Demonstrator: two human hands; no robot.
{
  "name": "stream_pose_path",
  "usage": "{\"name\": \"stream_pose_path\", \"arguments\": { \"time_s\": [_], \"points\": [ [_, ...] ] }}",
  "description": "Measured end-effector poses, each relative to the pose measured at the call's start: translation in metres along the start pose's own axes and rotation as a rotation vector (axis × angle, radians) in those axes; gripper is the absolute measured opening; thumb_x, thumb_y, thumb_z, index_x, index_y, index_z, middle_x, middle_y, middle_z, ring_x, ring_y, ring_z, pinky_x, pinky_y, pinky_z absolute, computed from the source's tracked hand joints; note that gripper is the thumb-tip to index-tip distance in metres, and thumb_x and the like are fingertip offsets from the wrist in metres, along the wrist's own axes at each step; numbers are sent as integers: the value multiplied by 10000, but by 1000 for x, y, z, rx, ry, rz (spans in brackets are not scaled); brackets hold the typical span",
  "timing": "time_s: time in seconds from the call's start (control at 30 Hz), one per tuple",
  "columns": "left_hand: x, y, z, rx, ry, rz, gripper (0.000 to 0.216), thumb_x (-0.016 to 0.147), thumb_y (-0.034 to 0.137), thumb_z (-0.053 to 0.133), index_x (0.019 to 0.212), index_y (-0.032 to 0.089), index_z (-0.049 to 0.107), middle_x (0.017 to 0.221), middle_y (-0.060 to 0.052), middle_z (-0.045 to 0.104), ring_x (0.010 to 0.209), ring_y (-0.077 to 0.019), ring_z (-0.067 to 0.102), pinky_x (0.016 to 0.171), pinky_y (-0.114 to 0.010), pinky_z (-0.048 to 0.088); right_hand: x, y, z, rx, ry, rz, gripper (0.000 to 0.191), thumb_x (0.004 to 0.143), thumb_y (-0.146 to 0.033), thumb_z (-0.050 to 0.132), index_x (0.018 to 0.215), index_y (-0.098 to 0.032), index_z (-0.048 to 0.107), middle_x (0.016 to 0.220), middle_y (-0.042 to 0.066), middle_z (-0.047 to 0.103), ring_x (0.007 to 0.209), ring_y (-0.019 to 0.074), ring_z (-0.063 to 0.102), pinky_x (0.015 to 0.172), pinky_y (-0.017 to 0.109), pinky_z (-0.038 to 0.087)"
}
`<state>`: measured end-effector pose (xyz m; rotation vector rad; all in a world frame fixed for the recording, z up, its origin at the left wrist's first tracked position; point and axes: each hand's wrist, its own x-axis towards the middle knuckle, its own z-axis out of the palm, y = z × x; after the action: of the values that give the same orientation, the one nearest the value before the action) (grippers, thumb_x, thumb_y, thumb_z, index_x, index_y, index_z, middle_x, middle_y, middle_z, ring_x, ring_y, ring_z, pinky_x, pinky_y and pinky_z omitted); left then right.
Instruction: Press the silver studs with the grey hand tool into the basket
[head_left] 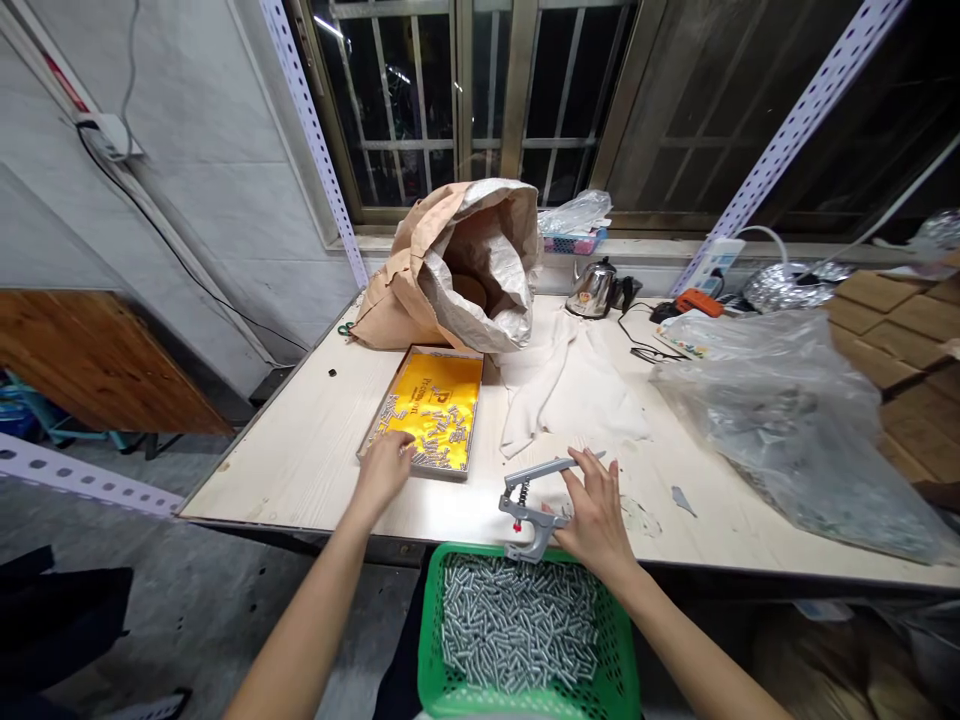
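Left hand [388, 468]: at the small silver metal pieces [448, 432] in a shallow rectangular tray [450, 474] on the pale counter [300, 470]; cannot tell whether it pinches any.
Right hand [596, 510]: clamped on a grey metal hand tool [544, 469], near a green plastic basket [429, 630].
Yellow lining [420, 376]: dark "P"; smaller lettering unclear.

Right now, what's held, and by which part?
Right hand: the grey tool, by its handles. Left hand: at the box; hold can't be told.

Left fingers [400, 441] bent — right fingers [591, 474] spread
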<state>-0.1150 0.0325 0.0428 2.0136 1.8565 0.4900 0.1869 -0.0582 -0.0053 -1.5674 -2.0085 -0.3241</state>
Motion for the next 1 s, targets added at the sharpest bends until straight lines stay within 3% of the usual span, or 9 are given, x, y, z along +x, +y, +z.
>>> {"name": "stream_pose_path", "arguments": {
  "time_s": [0.07, 0.17, 0.27, 0.37, 0.5, 0.6, 0.73, 0.87, 1.0],
  "points": [
    [38, -17, -3, 99, -80, -38, 231, 750, 153, 530, 940, 122, 657, 1051, -130, 653, 1009, -241, 571, 874, -311, 410, 1, 0, 2, 8, 9, 2, 459, 779, -335, 535, 1181, -126, 465, 1336, 176, 377, 1289, 340, 278, 1048, 623, 187],
    [71, -30, -5, 113, -187, -60, 107, 579, 80, 638, 662, 146, 653, 806, -89, 686, 848, -241, 612, 741, -282, 442, 3, 0, 3, 11, 24, 7, 471, 785, -363, 534, 1189, -131, 464, 1337, 174, 379, 1288, 338, 278, 1042, 621, 201],
    [79, -35, -3, 95, -245, -83, 154, 495, 59, 666, 478, 170, 560, 544, -26, 608, 663, -209, 600, 618, -260, 424, 5, 1, 4, 5, 26, 6, 480, 785, -387, 540, 1183, -126, 471, 1331, 177, 385, 1285, 337, 283, 1046, 618, 194],
    [77, -38, -3, 61, -221, -90, 187, 497, 75, 672, 454, 183, 525, 480, -3, 560, 625, -191, 578, 593, -251, 397, 5, 2, 3, -7, 7, 8, 484, 776, -380, 557, 1176, -119, 475, 1334, 184, 380, 1289, 338, 278, 1051, 615, 188],
    [62, -31, -5, 17, -75, -73, 29, 623, 148, 621, 637, 168, 606, 660, -52, 632, 729, -204, 580, 640, -268, 392, 10, 0, 2, -15, -10, 19, 481, 758, -347, 567, 1173, -121, 475, 1338, 185, 377, 1295, 339, 270, 1053, 619, 171],
    [34, -10, 5, -319, 34, -80, 175, 703, 272, 587, 820, 148, 627, 768, -65, 646, 738, -185, 574, 648, -268, 408, 18, -4, 2, -22, -12, 47, 478, 742, -309, 561, 1171, -118, 473, 1349, 186, 367, 1309, 335, 249, 1059, 619, 145],
    [-15, 28, 36, -1043, -204, -193, 298, 570, 362, 730, 729, 134, 621, 641, -12, 614, 558, -110, 522, 553, -223, 385, 30, -10, 4, -30, -39, 73, 571, 671, -265, 592, 1197, -107, 437, 1400, 189, 311, 1343, 331, 177, 1074, 613, 65],
    [-46, 52, 63, -1239, -337, -342, 304, 493, 305, 795, 663, 115, 628, 568, 11, 585, 470, -61, 450, 484, -192, 301, 35, -16, 8, -27, -77, 71, 656, 624, -250, 631, 1222, -104, 404, 1452, 185, 233, 1364, 324, 114, 1081, 597, 8],
    [-53, 60, 71, -1284, -373, -426, 318, 434, 288, 823, 613, 109, 630, 560, -9, 610, 477, -78, 484, 499, -208, 321, 34, -20, 9, -10, -90, 66, 672, 602, -227, 630, 1220, -105, 398, 1469, 184, 196, 1371, 323, 85, 1077, 600, -7]
  ]
}}
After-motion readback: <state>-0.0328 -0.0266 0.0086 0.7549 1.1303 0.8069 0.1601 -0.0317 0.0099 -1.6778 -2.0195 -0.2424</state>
